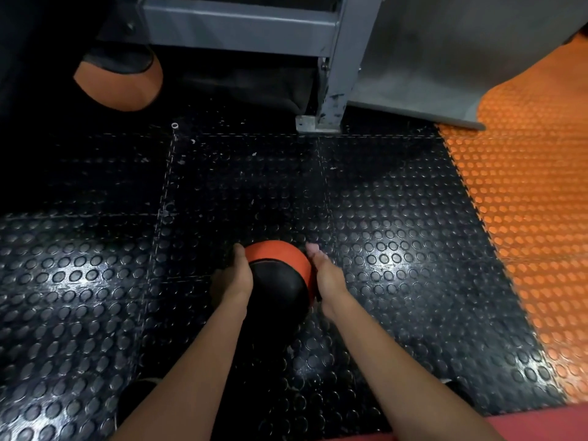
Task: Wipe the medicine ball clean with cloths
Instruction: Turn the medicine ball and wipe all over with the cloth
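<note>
Head view: medicine ball (280, 275), orange on its far part, black on the near panel, low over the black studded floor (397, 218). Left hand (235, 278) and right hand (327, 275) cupping its opposite sides, fingers curved around it. Second orange-and-black ball (121, 81) far left.

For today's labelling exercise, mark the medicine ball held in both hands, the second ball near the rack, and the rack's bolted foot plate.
medicine ball (280, 281): head view, on its black panel between the hands.
second ball (122, 85): head view, on its orange underside.
foot plate (313, 125): head view, on the plate's flat top.
</note>
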